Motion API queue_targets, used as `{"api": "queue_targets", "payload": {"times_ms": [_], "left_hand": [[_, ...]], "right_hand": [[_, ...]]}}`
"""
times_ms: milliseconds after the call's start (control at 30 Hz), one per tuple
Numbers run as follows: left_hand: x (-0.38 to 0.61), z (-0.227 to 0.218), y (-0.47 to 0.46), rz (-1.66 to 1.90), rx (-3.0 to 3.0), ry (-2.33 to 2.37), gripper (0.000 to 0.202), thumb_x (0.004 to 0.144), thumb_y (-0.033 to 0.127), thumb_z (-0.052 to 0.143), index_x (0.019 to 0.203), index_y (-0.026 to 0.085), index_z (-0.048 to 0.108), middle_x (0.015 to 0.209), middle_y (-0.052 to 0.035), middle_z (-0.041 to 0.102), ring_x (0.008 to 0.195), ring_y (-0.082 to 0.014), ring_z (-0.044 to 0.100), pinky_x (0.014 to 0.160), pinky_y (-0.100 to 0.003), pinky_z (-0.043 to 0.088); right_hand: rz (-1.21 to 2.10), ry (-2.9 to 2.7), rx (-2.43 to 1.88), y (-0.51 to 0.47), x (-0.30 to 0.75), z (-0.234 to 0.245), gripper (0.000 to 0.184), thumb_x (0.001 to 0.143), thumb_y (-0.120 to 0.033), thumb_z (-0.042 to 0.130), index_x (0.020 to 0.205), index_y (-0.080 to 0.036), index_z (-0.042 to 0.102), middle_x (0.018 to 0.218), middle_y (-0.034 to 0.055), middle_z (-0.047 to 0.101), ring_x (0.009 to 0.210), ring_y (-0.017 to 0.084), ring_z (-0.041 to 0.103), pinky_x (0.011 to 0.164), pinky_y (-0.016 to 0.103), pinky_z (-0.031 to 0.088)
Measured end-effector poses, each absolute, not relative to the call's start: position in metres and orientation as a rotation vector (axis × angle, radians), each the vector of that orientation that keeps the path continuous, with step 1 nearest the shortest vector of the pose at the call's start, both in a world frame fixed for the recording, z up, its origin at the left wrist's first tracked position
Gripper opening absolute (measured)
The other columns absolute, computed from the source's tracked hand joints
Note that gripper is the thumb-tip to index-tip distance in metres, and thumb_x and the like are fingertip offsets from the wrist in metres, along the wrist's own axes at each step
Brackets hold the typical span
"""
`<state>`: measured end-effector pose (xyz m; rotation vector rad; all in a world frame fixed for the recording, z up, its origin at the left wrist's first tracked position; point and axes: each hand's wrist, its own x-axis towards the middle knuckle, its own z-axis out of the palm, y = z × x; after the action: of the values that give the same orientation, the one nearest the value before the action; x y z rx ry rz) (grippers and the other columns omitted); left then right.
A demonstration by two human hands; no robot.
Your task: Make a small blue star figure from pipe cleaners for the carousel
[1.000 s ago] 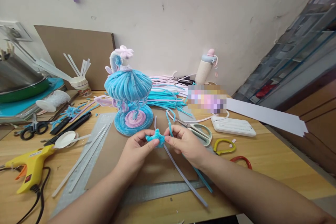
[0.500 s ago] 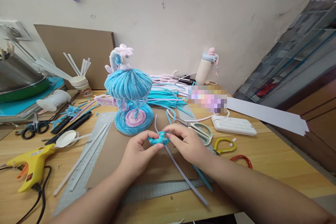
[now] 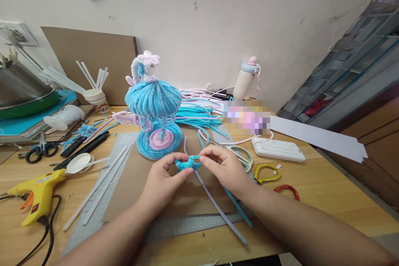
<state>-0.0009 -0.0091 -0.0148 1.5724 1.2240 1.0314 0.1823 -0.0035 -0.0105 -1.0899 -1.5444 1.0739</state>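
Between my hands is a small blue pipe-cleaner piece (image 3: pixel 186 164), bent into a compact shape. My left hand (image 3: pixel 166 176) pinches its left side between thumb and fingers. With thumb and forefinger, my right hand (image 3: pixel 222 166) grips the blue strand end that sticks out at the piece's upper right. Below them a lilac pipe cleaner (image 3: pixel 218 208) and a blue pipe cleaner (image 3: pixel 238 208) lie across the brown cardboard (image 3: pixel 134 191). Behind my hands stands a blue and pink pipe-cleaner lamp-like model (image 3: pixel 153 99) on a round coiled base (image 3: pixel 143 145).
On the left lie a yellow glue gun (image 3: pixel 42 195), black-handled scissors (image 3: pixel 42 149) and clear glue sticks (image 3: pixel 99 187). To the right are pale green scissors (image 3: pixel 246 156), yellow-and-red-handled pliers (image 3: pixel 268 178), a white power bank (image 3: pixel 279 149) and a bottle (image 3: pixel 245 79). Blue pipe cleaners (image 3: pixel 196 116) are heaped behind.
My right hand has shifted slightly, and the strand end now shows stretched between its fingertips and the blue piece. My left hand keeps its pinch. The view has moved a little.
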Motion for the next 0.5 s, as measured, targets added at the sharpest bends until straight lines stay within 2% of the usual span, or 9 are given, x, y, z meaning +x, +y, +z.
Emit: {"api": "queue_targets", "payload": {"times_ms": [233, 500], "left_hand": [[0.0003, -0.0108, -0.0107, 1.027, 1.615, 1.232, 0.018, 0.074, 0.028, 0.069, 0.090, 0.019, 0.066, 0.087, -0.0032, 0.071, 0.081, -0.0196, 0.062, 0.077, -0.031, 0.046], [0.0013, -0.0127, -0.0104, 1.043, 1.569, 1.185, 0.016, 0.072, 0.027, 0.072, 0.083, 0.019, 0.064, 0.082, -0.0007, 0.068, 0.079, -0.0172, 0.060, 0.076, -0.029, 0.045]], "right_hand": [[1.048, -1.640, -1.146, -0.0081, 0.1783, -0.0124, 0.014, 0.083, -0.027, 0.056, 0.073, -0.017, 0.059, 0.067, -0.0010, 0.054, 0.063, 0.012, 0.049, 0.058, 0.024, 0.038], [1.134, -1.533, -1.083, -0.0051, 0.1785, -0.0175, 0.011, 0.082, -0.027, 0.059, 0.082, -0.016, 0.063, 0.075, 0.0012, 0.062, 0.071, 0.013, 0.057, 0.066, 0.025, 0.044]]}}
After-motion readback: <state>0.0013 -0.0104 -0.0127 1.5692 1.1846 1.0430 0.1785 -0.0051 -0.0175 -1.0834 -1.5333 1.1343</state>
